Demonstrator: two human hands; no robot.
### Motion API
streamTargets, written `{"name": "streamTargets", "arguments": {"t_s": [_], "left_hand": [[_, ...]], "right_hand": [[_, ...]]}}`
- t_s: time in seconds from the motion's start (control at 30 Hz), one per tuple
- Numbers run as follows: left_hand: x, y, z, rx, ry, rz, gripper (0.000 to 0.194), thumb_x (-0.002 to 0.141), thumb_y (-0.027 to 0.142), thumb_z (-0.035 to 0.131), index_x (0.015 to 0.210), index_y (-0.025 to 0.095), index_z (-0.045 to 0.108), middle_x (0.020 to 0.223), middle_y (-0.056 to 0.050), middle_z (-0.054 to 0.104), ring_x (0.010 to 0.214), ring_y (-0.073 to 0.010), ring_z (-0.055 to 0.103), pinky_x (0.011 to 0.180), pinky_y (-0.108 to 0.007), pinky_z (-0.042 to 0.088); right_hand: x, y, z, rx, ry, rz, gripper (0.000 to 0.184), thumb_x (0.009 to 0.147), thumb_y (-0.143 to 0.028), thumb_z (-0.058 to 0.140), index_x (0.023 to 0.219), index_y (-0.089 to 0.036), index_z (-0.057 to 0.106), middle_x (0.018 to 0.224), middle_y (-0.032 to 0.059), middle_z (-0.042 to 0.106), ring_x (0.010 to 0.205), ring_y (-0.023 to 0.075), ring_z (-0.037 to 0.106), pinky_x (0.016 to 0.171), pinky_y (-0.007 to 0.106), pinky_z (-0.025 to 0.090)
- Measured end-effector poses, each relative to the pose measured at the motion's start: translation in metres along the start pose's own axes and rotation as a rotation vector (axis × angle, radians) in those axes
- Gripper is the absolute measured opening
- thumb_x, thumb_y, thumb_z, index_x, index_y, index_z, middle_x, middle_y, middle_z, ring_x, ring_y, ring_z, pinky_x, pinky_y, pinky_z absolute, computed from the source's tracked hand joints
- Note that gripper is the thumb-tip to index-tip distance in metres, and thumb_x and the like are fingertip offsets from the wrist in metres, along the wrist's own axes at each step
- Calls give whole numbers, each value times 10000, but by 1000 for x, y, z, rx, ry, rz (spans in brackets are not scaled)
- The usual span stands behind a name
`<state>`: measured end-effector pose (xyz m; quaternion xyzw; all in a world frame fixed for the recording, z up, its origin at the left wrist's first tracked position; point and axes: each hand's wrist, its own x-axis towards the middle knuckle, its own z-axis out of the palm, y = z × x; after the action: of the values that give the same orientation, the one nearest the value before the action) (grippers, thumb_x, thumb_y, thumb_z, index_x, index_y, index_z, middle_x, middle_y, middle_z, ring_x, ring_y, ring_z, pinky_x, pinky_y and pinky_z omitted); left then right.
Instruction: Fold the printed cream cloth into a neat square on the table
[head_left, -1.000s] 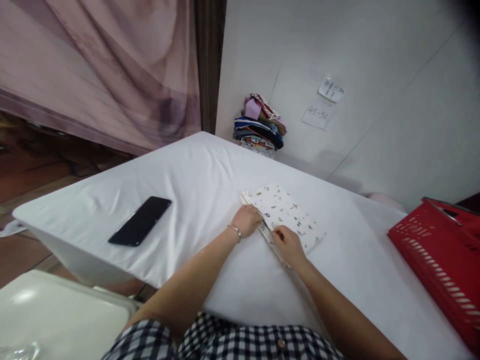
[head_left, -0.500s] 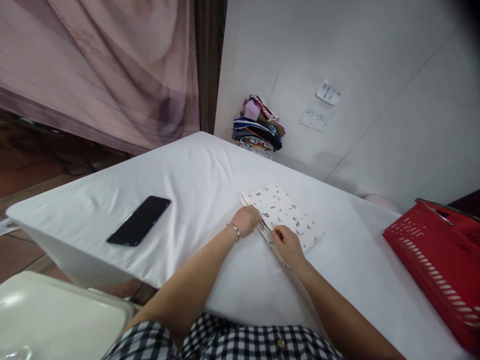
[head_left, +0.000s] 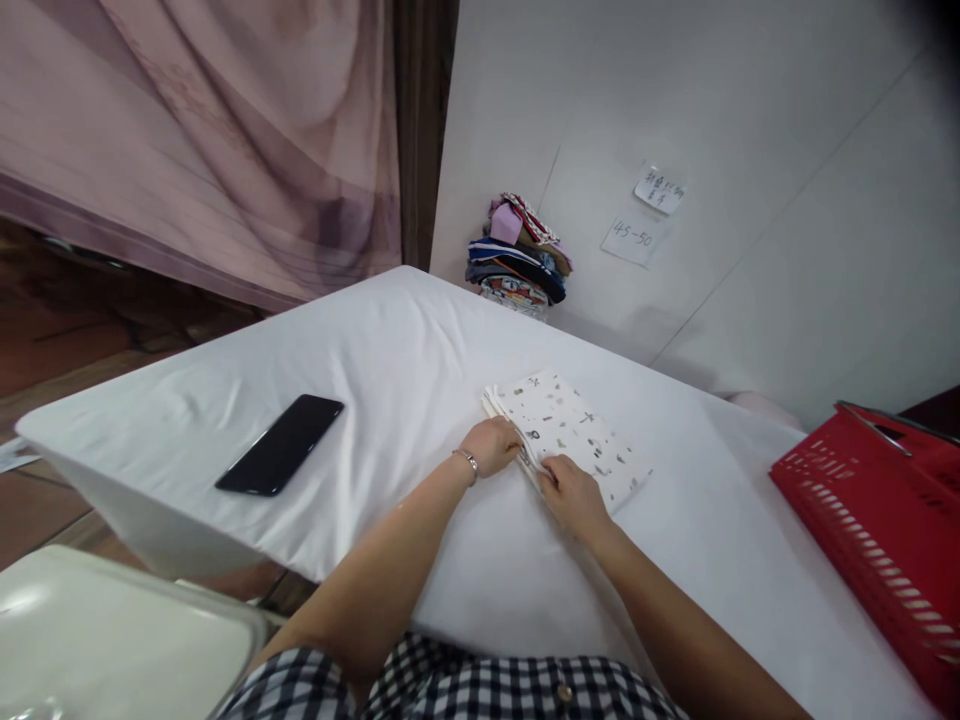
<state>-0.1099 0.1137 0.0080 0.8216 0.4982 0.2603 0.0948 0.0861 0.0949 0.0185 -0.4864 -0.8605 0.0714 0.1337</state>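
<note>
A white cloth (head_left: 577, 425) with small printed figures lies folded in a flat rectangle on the white-covered table (head_left: 390, 340). Its folded layers show along the side nearest me. My left hand (head_left: 491, 446), with a bracelet at the wrist, is closed on that layered edge. Just to its right, my right hand (head_left: 574, 492) pinches the same edge, fingertips on the cloth. Parts of the layers are hidden under both hands. What kind of fabric item it is, I cannot tell.
A black phone (head_left: 281, 445) lies to the left on the table. A red plastic basket (head_left: 862, 510) stands at the right. Beyond the far edge is a stack of folded clothes (head_left: 517, 255). A pale chair seat (head_left: 120, 640) is at lower left.
My right hand has shifted slightly along the near edge and its fingers now close on the layers. The left hand stays nearly in place; the cloth has barely moved.
</note>
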Motion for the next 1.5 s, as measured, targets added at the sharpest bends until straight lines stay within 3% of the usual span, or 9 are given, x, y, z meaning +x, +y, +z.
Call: {"name": "streamTargets", "arguments": {"t_s": [0.17,0.3,0.43,0.53,0.67,0.9,1.17,1.3,1.5], "left_hand": [[-4,-9,0,-134,59,-216,116,727,200,527,686,208,635,706,12,618,762,-133,532,660,-226,405],[-6,-15,-4,-117,237,-306,140,762,193,500,700,194,626,735,-6,618,783,-141,520,700,-249,417],[-4,-8,-2,-50,356,-148,185,819,220,458,832,194,641,848,-34,619,874,-152,499,813,-292,398],[-2,0,4,12,290,-24,206,841,245,445,909,217,637,930,-40,611,954,-161,480,849,-322,367],[-1,2,10,46,201,-38,234,861,291,422,843,227,647,901,-28,611,937,-161,484,834,-334,353],[0,-13,10,42,294,-231,223,841,305,453,776,199,638,876,-26,606,902,-166,478,788,-325,361],[4,-26,12,-146,404,-504,194,787,327,523,689,178,601,784,-19,591,813,-142,506,770,-288,402],[16,-29,9,-145,475,-687,235,747,401,550,692,173,550,760,-32,584,771,-158,530,689,-293,418],[32,-39,7,-40,479,-813,256,741,426,514,719,171,518,787,-67,576,796,-197,552,712,-322,419]], "right_hand": [[0,1,-1,66,-4,-19,171,842,-243,391,851,-212,560,817,7,585,747,144,528,650,233,331],[-2,0,-1,72,-7,-51,183,844,-229,371,877,-208,550,845,19,585,735,149,524,645,237,334],[-2,-1,0,63,-6,-73,190,844,-206,350,822,-203,539,813,15,577,695,142,519,628,235,328],[-2,-2,1,59,0,-79,186,850,-212,347,804,-200,527,798,14,568,686,140,523,619,234,325],[-3,-4,2,36,5,-87,159,842,-204,369,828,-200,527,821,10,569,707,138,534,609,229,318],[-5,-6,5,-57,17,-104,181,856,-208,364,826,-209,543,812,14,568,703,140,533,576,234,305],[-6,-9,3,-65,-12,-142,265,848,-179,371,1035,-241,549,896,19,572,778,147,543,586,224,320],[-4,-9,4,-75,-27,-143,260,856,-193,352,984,-250,571,853,20,563,756,154,548,569,234,315],[0,-11,12,-12,17,-129,286,812,-150,351,904,-273,593,845,42,580,728,184,574,569,266,331]]}}
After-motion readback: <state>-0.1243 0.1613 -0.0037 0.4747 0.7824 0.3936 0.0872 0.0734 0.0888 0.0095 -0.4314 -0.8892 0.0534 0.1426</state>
